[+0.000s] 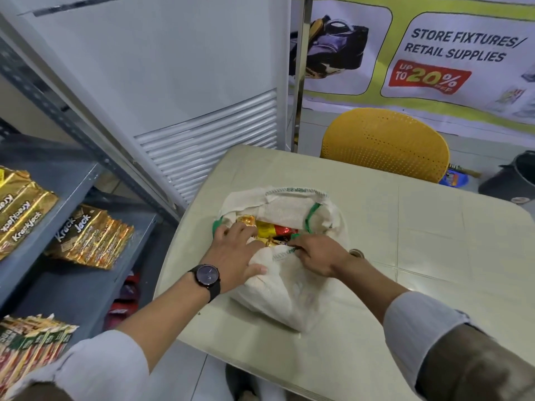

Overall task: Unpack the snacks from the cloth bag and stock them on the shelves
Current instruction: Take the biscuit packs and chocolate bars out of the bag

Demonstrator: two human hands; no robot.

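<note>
Unpacking just begun: left hand [236, 253] spread flat on cloth bag [278, 264] at frame centre, right hand [315, 256] fingers pinching its rim; next, lifting snacks [267, 228] toward shelves [66, 180] at left.

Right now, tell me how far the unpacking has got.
Done: gold Krackjack packs already lie on the grey shelves. In hand: both hands work at the mouth of the cloth bag on the table, left hand reaching in, right hand holding the rim. Left: snacks still fill the bag.

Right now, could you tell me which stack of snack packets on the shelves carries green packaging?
The nearest stack, at the bottom left corner, shows green tops; the two Krackjack stacks further up are gold.
</note>
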